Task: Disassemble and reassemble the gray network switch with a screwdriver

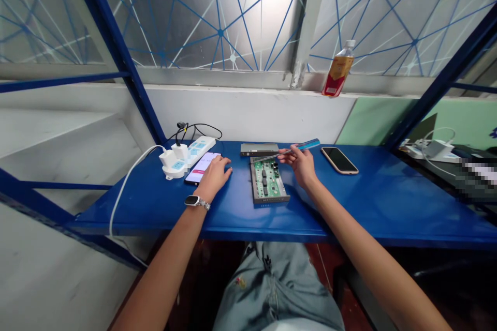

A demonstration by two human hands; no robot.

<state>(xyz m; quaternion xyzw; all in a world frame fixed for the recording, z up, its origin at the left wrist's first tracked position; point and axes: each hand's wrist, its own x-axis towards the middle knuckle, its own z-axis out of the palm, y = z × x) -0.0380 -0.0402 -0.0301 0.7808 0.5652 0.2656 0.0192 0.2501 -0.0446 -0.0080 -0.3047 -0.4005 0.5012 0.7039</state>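
In the head view, an open metal case with a green circuit board lies on the blue table. My right hand is closed around a screwdriver with a blue handle. Its long thin shaft slants left and down across the board, the tip near the board's far left corner. Behind the board sits a flat grey metal cover. My left hand, with a watch on the wrist, lies over the right edge of a phone with a lit screen. Its fingers are apart and hold nothing.
A white power strip with plugged-in chargers stands on the left, its white cable running off the table. A second phone, screen dark, lies to the right. A drink bottle stands on the window ledge. Blue metal posts flank the table.
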